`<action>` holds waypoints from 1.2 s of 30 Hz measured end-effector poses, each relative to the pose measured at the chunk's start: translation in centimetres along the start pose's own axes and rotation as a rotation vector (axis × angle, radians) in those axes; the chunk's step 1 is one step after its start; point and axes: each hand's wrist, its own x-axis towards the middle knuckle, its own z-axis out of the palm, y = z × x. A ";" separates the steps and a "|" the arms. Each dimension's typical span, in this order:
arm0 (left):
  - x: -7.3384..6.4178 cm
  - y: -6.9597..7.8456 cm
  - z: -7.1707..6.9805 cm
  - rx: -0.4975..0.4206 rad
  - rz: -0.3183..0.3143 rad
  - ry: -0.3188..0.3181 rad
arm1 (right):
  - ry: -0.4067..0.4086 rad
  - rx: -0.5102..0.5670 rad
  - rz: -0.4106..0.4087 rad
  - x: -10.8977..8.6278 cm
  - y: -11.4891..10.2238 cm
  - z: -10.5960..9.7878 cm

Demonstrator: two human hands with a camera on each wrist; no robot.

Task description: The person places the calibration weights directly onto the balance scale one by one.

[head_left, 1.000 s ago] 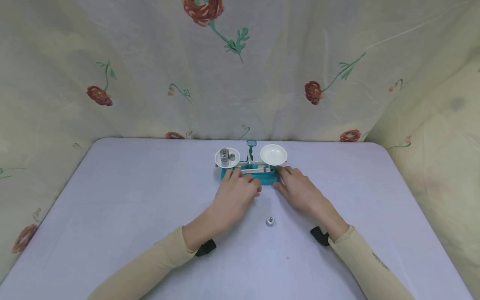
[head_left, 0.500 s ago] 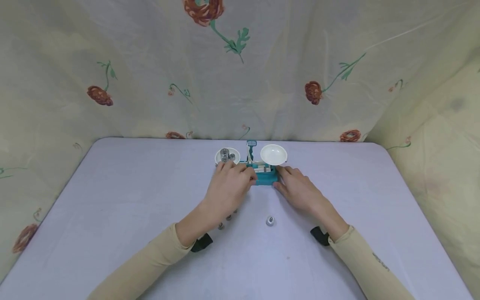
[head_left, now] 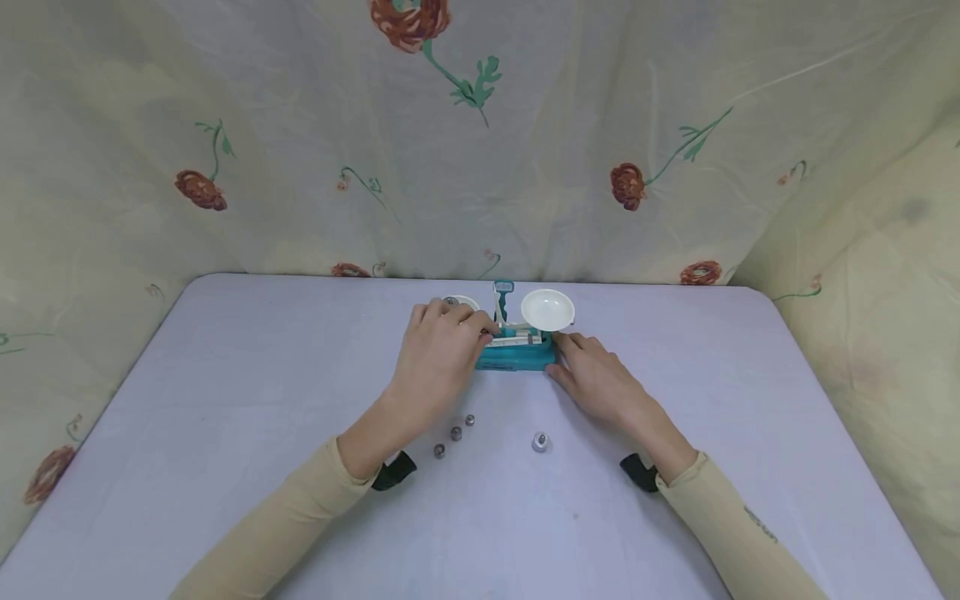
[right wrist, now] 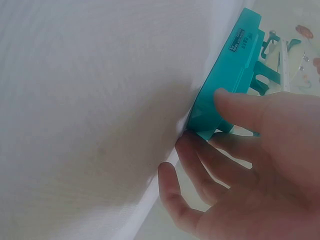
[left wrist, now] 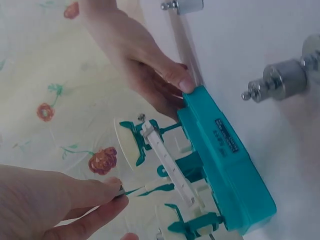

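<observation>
A teal balance scale (head_left: 517,357) with two white pans stands near the table's far edge. My left hand (head_left: 438,354) is over its left side, covering most of the left pan (head_left: 469,302). Between thumb and fingertips it pinches a small metal weight (left wrist: 120,191), mostly hidden by the fingers. A metal weight (head_left: 451,301) shows in the left pan behind the knuckles. The right pan (head_left: 547,310) holds nothing. My right hand (head_left: 596,377) grips the right end of the base, thumb on the front face, as the right wrist view shows.
Three small weights (head_left: 456,433) stand in a slanting row below my left hand. A larger weight (head_left: 540,442) stands apart, between the forearms. The table (head_left: 262,400) has a pale cloth, and a flowered curtain (head_left: 540,167) hangs behind it.
My left hand has shifted left and a little away from me, uncovering the three small weights and covering most of the left pan. The right hand and the scale stay in place.
</observation>
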 end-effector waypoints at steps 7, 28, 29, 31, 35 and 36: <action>0.7 -0.9 0.1 0.001 -0.037 0.037 | -0.004 -0.001 0.012 0.0 0.0 0.1; 1.5 -2.6 1.2 0.022 -0.039 0.053 | -0.004 -0.009 0.014 0.1 0.2 0.1; 1.5 -2.6 1.3 0.023 -0.039 0.052 | -0.004 -0.009 0.014 0.1 0.2 0.1; 1.6 -2.6 1.3 0.024 -0.040 0.048 | -0.001 -0.009 0.012 0.1 0.2 0.1; 1.7 -2.6 1.4 0.023 -0.041 0.046 | 0.004 -0.011 0.006 0.1 0.2 0.2; 1.7 -2.6 1.5 0.021 -0.040 0.046 | 0.005 -0.012 0.004 0.1 0.2 0.2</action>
